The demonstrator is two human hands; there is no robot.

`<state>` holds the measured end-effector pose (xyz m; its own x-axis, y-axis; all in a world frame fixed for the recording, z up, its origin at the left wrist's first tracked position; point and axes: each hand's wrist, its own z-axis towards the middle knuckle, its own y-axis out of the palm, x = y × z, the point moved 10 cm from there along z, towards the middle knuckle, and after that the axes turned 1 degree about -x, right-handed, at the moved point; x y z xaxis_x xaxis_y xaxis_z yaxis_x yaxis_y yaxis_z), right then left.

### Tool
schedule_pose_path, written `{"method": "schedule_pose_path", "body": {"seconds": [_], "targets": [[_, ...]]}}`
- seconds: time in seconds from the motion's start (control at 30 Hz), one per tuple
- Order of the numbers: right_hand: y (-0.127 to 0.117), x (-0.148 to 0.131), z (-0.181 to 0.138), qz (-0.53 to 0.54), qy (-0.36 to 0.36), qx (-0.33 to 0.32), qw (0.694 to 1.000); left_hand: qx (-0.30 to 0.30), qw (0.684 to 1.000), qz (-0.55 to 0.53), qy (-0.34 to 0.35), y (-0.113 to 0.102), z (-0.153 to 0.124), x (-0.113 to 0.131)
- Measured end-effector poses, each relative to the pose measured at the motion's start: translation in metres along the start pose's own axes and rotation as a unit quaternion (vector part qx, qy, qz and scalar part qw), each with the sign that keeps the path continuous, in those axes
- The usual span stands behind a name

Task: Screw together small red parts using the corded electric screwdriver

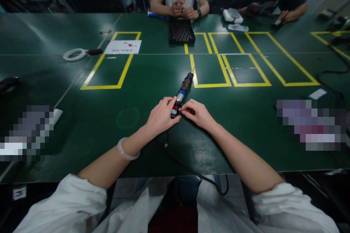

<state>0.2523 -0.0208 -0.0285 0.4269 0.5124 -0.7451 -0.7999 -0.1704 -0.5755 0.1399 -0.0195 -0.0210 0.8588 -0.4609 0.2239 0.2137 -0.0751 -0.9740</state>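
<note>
In the middle of the head view lies an electric screwdriver point(185, 88), its thin bit pointing away and slightly right. Its body shows black, blue, silver and red sections, with some inner parts apparently exposed. My left hand point(163, 114) is closed around the near end from the left. From the right, my right hand point(197, 112) pinches at the side of that end, beside the red part; whatever is between the fingertips is too small to make out. A black cord point(188, 168) trails from near the tool over the table's front edge.
Yellow tape outlines mark the green table point(153, 72). A paper sheet point(123, 47) and a white ring point(74, 55) lie at back left. Opposite, a person in a white shirt holds a red-and-black tool above a black tray point(181, 32). Blurred items lie at both sides.
</note>
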Motion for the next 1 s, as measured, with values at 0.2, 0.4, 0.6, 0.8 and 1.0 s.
{"method": "schedule_pose_path", "body": {"seconds": [0.2, 0.4, 0.6, 0.8, 1.0], "targets": [[0.000, -0.001, 0.001, -0.007, 0.002, 0.017, 1.000, 0.022, 0.999, 0.024, 0.004, -0.001, 0.001, 0.004], [-0.004, -0.002, 0.001, 0.004, 0.016, 0.029, 0.999, 0.037, 0.998, 0.043, -0.009, -0.001, 0.002, 0.003], [0.000, -0.002, 0.001, 0.019, 0.009, 0.023, 1.000, 0.030, 0.998, 0.056, -0.009, -0.002, 0.002, 0.002], [0.001, 0.003, 0.000, 0.061, 0.030, 0.018, 0.998, 0.020, 0.997, 0.074, -0.017, -0.005, 0.002, -0.004], [0.001, 0.006, -0.001, 0.073, 0.040, 0.012, 0.996, 0.007, 0.993, 0.097, -0.061, -0.013, 0.000, -0.042]]}}
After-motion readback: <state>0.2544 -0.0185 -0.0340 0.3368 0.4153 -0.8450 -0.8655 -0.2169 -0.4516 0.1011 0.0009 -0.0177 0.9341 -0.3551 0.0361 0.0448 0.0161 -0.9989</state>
